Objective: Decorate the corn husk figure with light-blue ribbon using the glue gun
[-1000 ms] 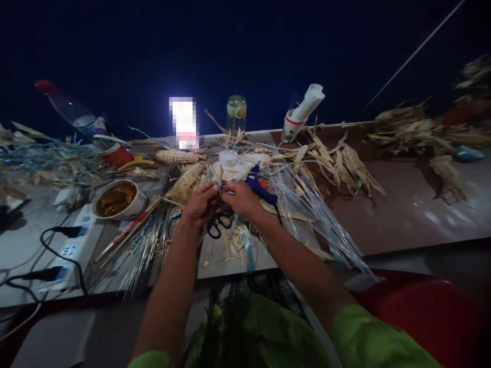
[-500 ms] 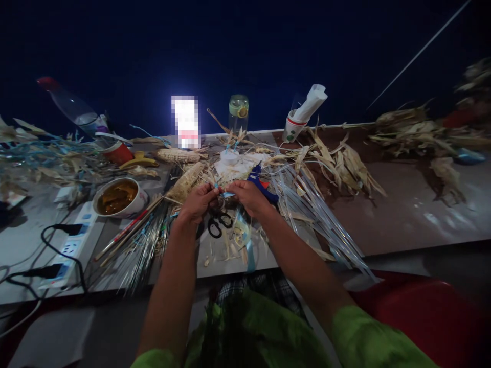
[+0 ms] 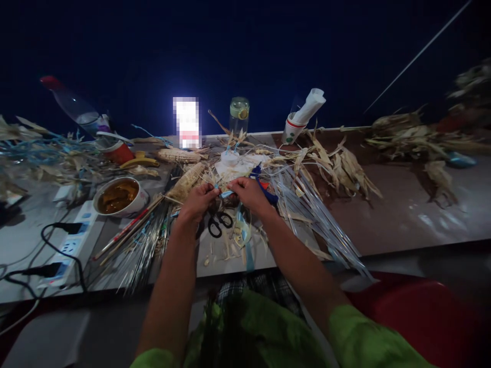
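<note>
My left hand (image 3: 199, 202) and my right hand (image 3: 247, 194) meet over the middle of the table, both closed in a pinch. Between their fingertips runs a small light-blue strip (image 3: 227, 193); whether it is ribbon or tape I cannot make out. Black-handled scissors (image 3: 220, 224) lie just below the hands, their blades hidden. A blue glue gun (image 3: 264, 186) rests beside my right hand. Corn cobs (image 3: 187, 183) lie beyond my left hand. Past the fingertips, a white round piece (image 3: 230, 158) sits on pale husk scraps.
Clear plastic rods (image 3: 318, 209) and dried corn husks (image 3: 345, 168) spread to the right. On the left are thin metal wires (image 3: 146, 255), a bowl of brown liquid (image 3: 120, 197) and a power strip (image 3: 72, 245) with cables. A bright phone (image 3: 186, 122), jar (image 3: 239, 115) and paper cup (image 3: 293, 129) line the back.
My right hand's fingers have shifted slightly along the blue strip, and more of it shows between the hands. The camera view has moved a little; the rest lies as before.
</note>
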Demonstrator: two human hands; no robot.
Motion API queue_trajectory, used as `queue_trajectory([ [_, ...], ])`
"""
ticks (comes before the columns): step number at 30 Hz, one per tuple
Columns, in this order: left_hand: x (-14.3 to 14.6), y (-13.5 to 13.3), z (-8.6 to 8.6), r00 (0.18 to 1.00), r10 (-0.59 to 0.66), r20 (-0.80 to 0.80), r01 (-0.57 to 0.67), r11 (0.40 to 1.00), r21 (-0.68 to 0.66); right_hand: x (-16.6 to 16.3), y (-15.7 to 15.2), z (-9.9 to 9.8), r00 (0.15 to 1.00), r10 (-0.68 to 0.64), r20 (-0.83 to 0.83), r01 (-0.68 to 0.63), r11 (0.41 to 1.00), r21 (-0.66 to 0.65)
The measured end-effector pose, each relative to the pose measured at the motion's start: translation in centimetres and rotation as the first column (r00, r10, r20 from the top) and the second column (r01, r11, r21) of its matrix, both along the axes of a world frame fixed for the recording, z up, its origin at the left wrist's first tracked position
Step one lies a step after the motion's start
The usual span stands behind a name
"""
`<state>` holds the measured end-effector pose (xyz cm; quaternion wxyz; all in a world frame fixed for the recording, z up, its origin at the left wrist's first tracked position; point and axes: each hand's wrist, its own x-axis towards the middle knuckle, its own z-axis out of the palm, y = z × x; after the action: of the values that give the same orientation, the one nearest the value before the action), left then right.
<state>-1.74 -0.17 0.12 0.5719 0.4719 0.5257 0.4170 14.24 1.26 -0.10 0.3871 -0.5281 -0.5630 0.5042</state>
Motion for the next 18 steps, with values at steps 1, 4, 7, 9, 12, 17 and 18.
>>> queue_trajectory([
  [1,0.0,0.0,0.1,1.000,0.014,-0.009,-0.013,1.000,0.005,0.1,0.1,0.0,1.000,-0.002,0.027,0.002,1.000,0.011],
  [4,0.1,0.0,0.5,0.999,0.036,-0.031,-0.035,0.999,0.014,0.3,0.2,0.3,0.994,-0.025,0.104,0.017,0.997,0.074],
  [7,0.1,0.0,0.8,0.996,0.051,-0.078,-0.051,0.999,-0.004,0.7,0.0,1.3,0.984,-0.110,0.143,0.085,0.981,0.172],
  [9,0.0,0.0,0.7,0.992,0.048,-0.117,-0.050,0.999,-0.009,1.2,-0.2,2.2,0.981,-0.144,0.132,0.115,0.972,0.205],
  [12,-0.2,0.1,0.2,0.994,0.051,-0.095,-0.052,0.999,-0.007,2.2,-1.1,3.9,0.987,-0.125,0.097,0.104,0.976,0.193],
  [17,0.1,0.1,-0.3,1.000,0.025,-0.013,-0.025,1.000,-0.017,3.5,-3.2,6.0,0.941,-0.164,0.297,0.066,0.948,0.311],
  [18,0.1,0.0,-0.3,1.000,0.022,-0.016,-0.022,1.000,-0.016,3.4,-3.4,6.0,0.925,-0.171,0.339,0.046,0.937,0.346],
])
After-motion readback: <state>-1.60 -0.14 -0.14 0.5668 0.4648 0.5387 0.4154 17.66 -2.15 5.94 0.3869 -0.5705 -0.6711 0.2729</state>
